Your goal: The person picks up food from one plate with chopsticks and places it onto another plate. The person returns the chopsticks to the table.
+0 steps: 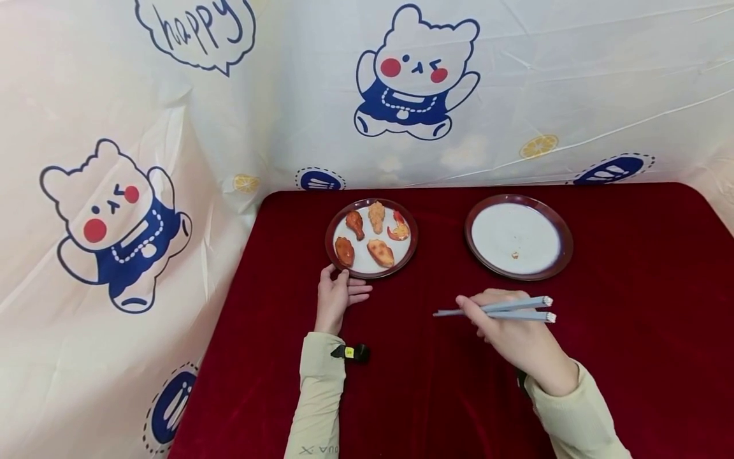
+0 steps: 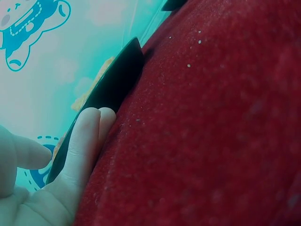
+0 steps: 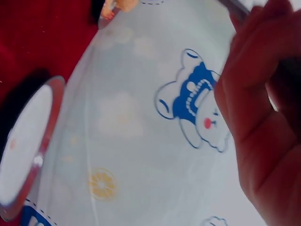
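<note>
My left hand (image 1: pixel 334 298) lies at the near-left rim of a brown-rimmed plate (image 1: pixel 414 241), some fingers stretched out straight along its near side. In the left wrist view, straight fingers (image 2: pixel 81 146) lie by the plate's dark underside (image 2: pixel 117 80), and another digit points at the rim. Several food pieces sit on that plate, among them a brown drumstick (image 1: pixel 355 223), a paler breaded drumstick (image 1: pixel 376 215) and a red-and-orange piece (image 1: pixel 398 228). Above the table, my right hand (image 1: pixel 507 331) grips grey-blue chopsticks (image 1: pixel 516 309), their thin tips pointing left and close together.
A second brown-rimmed plate (image 1: pixel 564 248) stands at the back right, with a small yellowish crumb (image 1: pixel 515 255) on its white base. Dark red cloth (image 1: pixel 413 395) covers the table. White printed curtains (image 1: pixel 287 95) hang behind and at the left.
</note>
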{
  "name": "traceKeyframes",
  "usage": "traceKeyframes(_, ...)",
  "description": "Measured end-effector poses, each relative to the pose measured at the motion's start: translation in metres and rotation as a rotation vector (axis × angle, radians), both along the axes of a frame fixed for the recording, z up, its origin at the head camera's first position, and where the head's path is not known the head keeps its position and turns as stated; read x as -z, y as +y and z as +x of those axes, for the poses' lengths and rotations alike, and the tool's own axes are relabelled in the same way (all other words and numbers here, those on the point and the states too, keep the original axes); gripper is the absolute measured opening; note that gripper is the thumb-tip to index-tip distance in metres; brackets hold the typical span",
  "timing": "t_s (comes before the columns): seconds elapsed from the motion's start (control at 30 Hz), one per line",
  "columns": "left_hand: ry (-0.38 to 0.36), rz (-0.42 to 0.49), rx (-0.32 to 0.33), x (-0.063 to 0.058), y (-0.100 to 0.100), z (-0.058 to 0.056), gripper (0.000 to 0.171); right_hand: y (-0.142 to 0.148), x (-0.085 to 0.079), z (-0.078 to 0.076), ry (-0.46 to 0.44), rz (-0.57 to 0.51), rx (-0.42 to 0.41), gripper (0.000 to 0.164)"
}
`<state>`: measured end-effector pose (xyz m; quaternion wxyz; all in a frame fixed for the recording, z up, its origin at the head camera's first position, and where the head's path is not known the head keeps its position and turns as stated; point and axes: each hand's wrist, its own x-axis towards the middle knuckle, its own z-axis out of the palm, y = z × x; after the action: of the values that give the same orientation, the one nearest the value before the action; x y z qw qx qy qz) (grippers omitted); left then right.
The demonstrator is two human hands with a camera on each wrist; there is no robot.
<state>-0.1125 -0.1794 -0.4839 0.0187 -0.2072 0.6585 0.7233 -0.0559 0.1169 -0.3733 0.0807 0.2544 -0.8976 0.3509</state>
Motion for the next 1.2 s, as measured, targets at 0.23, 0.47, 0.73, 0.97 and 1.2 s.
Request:
traceKeyframes(0.23, -0.001, -0.003, 0.003, -0.002, 0.0, 0.001, 0.053, -0.007, 0.009, -0.028, -0.192, -0.268, 0.16, 0.036)
traceKeyframes(0.47, -0.001, -0.012, 0.005, -0.002, -0.001, 0.001, 0.053, -0.019, 0.019, -0.064, -0.198, -0.355, 0.207, 0.033)
traceKeyframes(0.73, 0.005, -0.017, 0.007, -0.001, 0.0, 0.001, 0.052, -0.039, 0.023, -0.094, -0.251, -0.408, 0.233, 0.041)
traceKeyframes(0.97, 0.002, -0.009, 0.008, 0.0, -0.002, 0.001, 0.053, -0.058, 0.034, -0.113, -0.283, -0.436, 0.306, 0.046)
traceKeyframes(1.2, -0.007, 0.008, 0.025, 0.001, -0.004, 0.0, 0.055, -0.071, 0.043, -0.122, -0.321, -0.463, 0.359, 0.049)
